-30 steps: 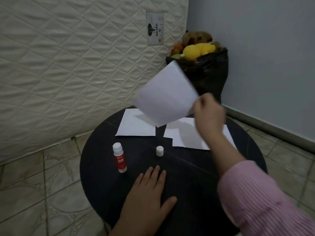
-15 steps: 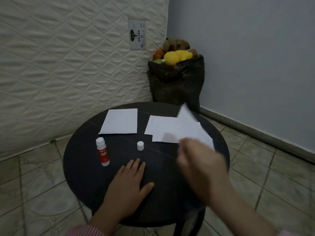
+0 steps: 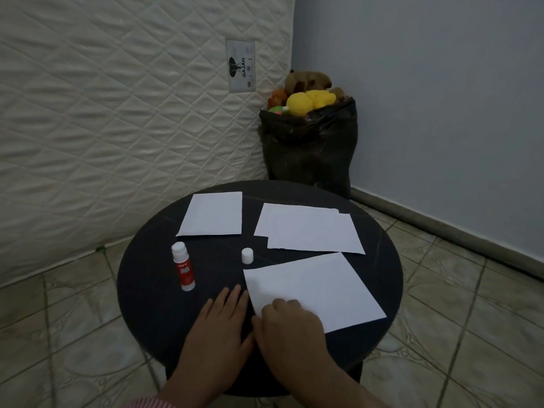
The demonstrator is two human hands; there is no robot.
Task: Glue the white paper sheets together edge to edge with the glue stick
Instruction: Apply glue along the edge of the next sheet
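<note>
Head view: a white sheet [image 3: 318, 290] is pressed flat at its near-left corner by the right hand [image 3: 290, 328], the left hand [image 3: 219, 322] spread empty beside it, so positioning seems underway, and next the uncapped glue stick [image 3: 183, 270], left of the sheet, must be fetched.

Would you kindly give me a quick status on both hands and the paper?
Left hand flat on round black table, empty. Right hand pressing near white paper sheet at its corner. Red-and-white glue stick upright, uncapped, untouched. Nothing in the way.
</note>
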